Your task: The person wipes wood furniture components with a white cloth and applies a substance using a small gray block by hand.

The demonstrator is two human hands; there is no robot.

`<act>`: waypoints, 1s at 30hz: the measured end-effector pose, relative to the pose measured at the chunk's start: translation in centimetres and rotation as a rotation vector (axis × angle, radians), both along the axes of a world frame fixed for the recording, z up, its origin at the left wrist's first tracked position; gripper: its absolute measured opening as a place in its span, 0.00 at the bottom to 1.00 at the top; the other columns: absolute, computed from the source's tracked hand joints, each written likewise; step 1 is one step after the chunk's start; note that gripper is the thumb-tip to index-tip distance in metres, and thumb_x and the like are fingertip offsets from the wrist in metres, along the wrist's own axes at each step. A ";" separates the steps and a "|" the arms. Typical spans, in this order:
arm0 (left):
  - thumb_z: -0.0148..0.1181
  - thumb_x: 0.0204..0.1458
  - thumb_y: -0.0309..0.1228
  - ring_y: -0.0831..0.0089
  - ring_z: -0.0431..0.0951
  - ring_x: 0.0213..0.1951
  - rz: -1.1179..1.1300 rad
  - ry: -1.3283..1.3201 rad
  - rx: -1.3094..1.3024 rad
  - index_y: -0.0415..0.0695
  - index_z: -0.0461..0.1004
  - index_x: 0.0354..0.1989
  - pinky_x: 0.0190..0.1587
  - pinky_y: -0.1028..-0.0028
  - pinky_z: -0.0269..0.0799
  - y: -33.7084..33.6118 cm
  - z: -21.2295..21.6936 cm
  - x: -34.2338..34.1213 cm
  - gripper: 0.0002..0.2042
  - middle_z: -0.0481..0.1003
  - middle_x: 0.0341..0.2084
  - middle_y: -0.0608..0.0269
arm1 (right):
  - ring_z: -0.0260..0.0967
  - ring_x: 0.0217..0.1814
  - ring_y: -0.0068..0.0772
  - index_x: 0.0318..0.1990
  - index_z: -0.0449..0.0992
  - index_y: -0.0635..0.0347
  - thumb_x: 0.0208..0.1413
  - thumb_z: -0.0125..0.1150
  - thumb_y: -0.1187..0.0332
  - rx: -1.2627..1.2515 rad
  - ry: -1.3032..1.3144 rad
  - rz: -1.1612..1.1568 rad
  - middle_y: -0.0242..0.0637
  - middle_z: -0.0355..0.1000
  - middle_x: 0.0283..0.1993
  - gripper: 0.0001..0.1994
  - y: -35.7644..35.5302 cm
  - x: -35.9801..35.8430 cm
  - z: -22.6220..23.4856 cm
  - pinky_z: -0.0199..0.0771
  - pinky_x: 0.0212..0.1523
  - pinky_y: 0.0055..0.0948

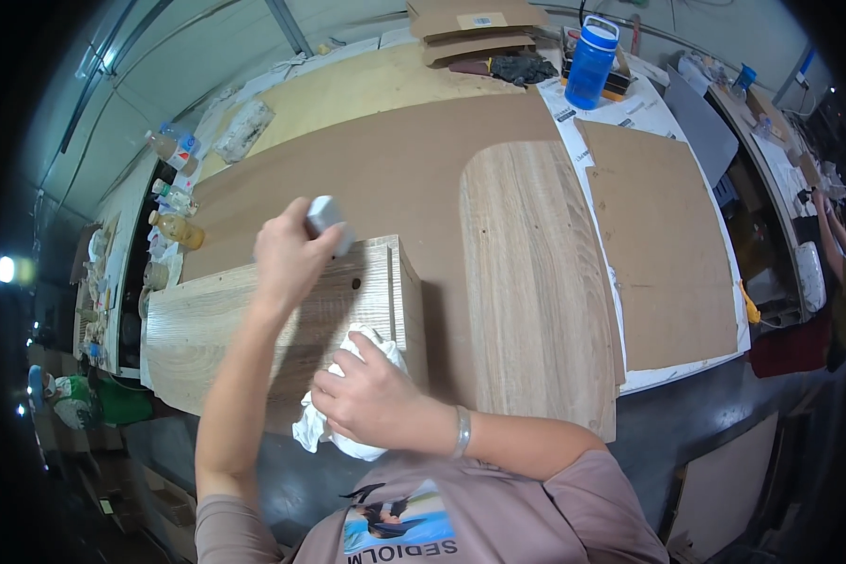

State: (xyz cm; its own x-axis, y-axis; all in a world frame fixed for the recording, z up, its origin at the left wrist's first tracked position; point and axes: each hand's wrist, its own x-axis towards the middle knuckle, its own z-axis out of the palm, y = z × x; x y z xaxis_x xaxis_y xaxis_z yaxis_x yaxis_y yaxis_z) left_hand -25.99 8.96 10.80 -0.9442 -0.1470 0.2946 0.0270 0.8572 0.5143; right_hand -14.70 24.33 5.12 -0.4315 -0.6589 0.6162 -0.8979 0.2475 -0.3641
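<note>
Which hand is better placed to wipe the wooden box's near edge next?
Probably the right hand: it holds the white cloth at the wooden box's near edge, while the left hand, farther off, holds a pale block.

Lying lengthwise on the brown sheet (348,150) of a worktable: a pale wood-grain box (324,315), streaked along its top, with a narrow strip running across near its right end and a small, dark round hole close by. Held tilted in the left hand (294,246), over the box's far side: a small whitish-grey block (325,216), contact with the wood hard to tell. Bunched beneath the right hand (371,399), by the near right corner: a crumpled white cloth (311,428), loose folds spilling past the near edge.
</note>
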 end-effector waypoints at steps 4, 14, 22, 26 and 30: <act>0.68 0.46 0.37 0.60 0.78 0.23 -0.092 -0.008 -0.170 0.35 0.75 0.34 0.30 0.65 0.73 3.6 -0.5 -0.4 0.16 0.76 0.20 0.50 | 0.71 0.45 0.35 0.34 0.80 0.52 0.40 0.71 0.58 0.044 -0.014 0.023 0.28 0.72 0.35 0.14 0.3 -0.1 0.2 0.63 0.63 0.51; 0.67 0.46 0.32 0.62 0.83 0.31 0.309 0.024 -0.022 0.34 0.78 0.39 0.36 0.63 0.77 -13.4 0.1 4.3 0.15 0.82 0.28 0.51 | 0.71 0.47 0.36 0.35 0.80 0.52 0.42 0.70 0.58 0.038 -0.020 0.046 0.27 0.73 0.38 0.14 0.1 0.0 0.9 0.63 0.63 0.52; 0.65 0.46 0.40 0.50 0.82 0.32 0.138 -0.084 -0.247 0.40 0.77 0.39 0.40 0.56 0.76 -6.1 -0.4 1.9 0.17 0.80 0.28 0.48 | 0.71 0.47 0.38 0.41 0.79 0.52 0.43 0.70 0.56 0.111 -0.033 0.039 0.28 0.73 0.39 0.17 0.8 -0.9 1.0 0.65 0.60 0.54; 0.63 0.47 0.42 0.49 0.83 0.37 0.428 -0.121 -0.216 0.41 0.77 0.41 0.44 0.55 0.77 -19.9 -1.1 4.2 0.19 0.81 0.31 0.47 | 0.71 0.48 0.38 0.40 0.79 0.51 0.41 0.71 0.57 0.125 -0.009 0.024 0.28 0.74 0.40 0.17 -0.2 -0.3 2.0 0.65 0.59 0.54; 0.62 0.48 0.41 0.47 0.82 0.38 0.388 -0.079 -0.070 0.41 0.77 0.42 0.44 0.55 0.76 -21.2 -0.8 4.2 0.18 0.81 0.33 0.46 | 0.74 0.46 0.39 0.36 0.81 0.48 0.38 0.69 0.62 0.166 -0.046 -0.030 0.25 0.77 0.39 0.13 -0.9 -0.1 2.7 0.69 0.57 0.54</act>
State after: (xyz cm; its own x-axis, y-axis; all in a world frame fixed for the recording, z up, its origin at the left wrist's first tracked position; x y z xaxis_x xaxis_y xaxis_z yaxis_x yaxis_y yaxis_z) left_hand -21.79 -12.27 9.99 -0.8424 -0.4795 0.2458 -0.3430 0.8291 0.4416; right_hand -14.77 23.42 7.81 -0.4778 -0.7365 0.4788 -0.8725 0.3341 -0.3567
